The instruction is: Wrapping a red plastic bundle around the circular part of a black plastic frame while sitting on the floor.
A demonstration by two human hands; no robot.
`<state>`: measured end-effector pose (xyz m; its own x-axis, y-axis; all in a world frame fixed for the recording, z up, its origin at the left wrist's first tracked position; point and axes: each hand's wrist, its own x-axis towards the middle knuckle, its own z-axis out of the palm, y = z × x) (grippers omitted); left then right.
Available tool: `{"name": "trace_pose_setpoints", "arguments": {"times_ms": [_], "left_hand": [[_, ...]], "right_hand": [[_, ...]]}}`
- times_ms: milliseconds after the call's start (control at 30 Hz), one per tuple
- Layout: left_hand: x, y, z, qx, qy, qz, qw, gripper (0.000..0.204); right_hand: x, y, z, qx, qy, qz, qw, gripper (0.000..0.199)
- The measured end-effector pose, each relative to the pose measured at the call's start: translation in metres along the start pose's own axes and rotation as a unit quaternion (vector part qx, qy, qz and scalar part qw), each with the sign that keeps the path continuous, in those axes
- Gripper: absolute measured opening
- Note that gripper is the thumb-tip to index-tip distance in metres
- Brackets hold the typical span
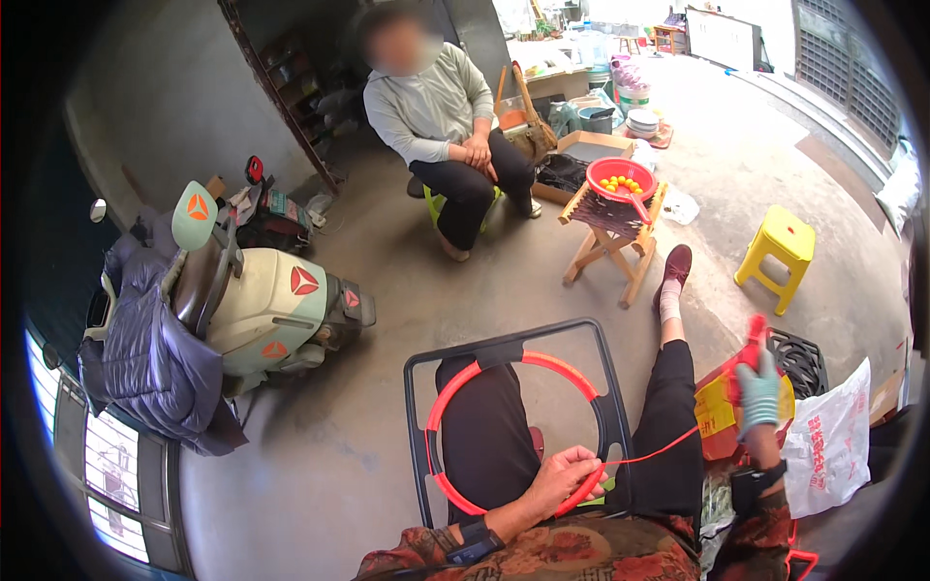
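A black rectangular frame [417, 416] with a round ring [453, 389] inside it rests across my lap. The ring is mostly orange-red, with black stretches where it joins the frame. My left hand [567, 479] is bare and closed on the ring's lower right part. From there a thin red cord [651, 452] runs right, toward a red and yellow box-like container [715, 412]. My right hand [759, 392], in a pale grey-green glove, is raised by that container, closed on a blurred red object [754, 339] whose kind I cannot make out.
A white printed bag [831, 441] and a black crate [799, 353] stand at my right. Ahead are a yellow stool [780, 247] and a folding wooden stool [615, 237] bearing a red colander [620, 174] of small yellow fruit. A seated person [436, 116] faces me; a scooter [266, 300] stands left.
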<state>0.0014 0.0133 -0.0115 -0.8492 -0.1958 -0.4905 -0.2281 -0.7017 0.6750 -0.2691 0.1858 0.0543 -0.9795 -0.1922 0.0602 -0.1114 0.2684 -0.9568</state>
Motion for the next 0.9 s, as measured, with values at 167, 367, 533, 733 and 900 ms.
{"name": "trace_pose_setpoints", "arguments": {"times_ms": [167,367,533,733,900], "left_hand": [[-0.002,-0.003,0.001,0.26,0.102,0.123,0.952,0.021],[0.001,-0.01,0.002,0.32,0.145,0.175,0.92,0.024],[-0.005,-0.013,-0.007,0.35,0.083,0.185,0.914,0.03],[-0.005,-0.016,-0.013,0.109,0.029,0.137,0.984,0.009],[0.015,0.005,0.021,0.177,-0.044,0.135,0.974,0.014]], "right_hand": [[-0.056,-0.066,0.098,-0.215,-0.154,-0.535,0.802,0.016],[-0.089,-0.078,0.135,-0.378,-0.369,-0.663,0.53,0.016],[-0.071,-0.07,0.127,-0.223,-0.516,-0.508,0.652,0.029],[0.025,0.134,0.02,0.496,-0.19,0.156,0.832,0.032],[0.083,0.256,-0.052,0.515,-0.251,0.124,0.81,0.031]]}}
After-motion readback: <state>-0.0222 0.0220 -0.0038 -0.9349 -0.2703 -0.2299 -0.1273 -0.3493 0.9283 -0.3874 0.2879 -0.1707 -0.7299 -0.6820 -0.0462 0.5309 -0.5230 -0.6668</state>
